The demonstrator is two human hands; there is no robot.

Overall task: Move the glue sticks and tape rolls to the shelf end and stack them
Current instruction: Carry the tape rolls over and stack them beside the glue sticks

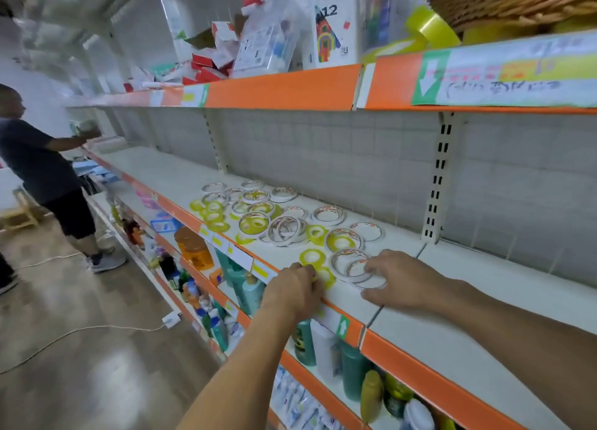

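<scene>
Your left hand (298, 292) curls round a yellow tape roll (324, 277) at the shelf (452, 316) front edge. Your right hand (399, 279), fingers spread flat, presses white tape rolls (353, 265) just behind. More scattered rolls (258, 210) lie farther along the shelf.

The shelf (458, 303) is off-white with an orange front strip (429, 378) carrying white and yellow price tags and a green tag with a white arrow (343, 327). On it lie yellow tape rolls (312, 257) and white tape rolls (329, 215) with orange-red print on their rims. The back panel (323, 151) is pale grey with a square grid. The upper shelf strip (284, 88) is orange too, bearing a green sign with a white arrow (429, 76). Above sits a tan woven basket (510, 0). Below stand teal bottles (252, 292) and an orange jar (193, 247).
</scene>
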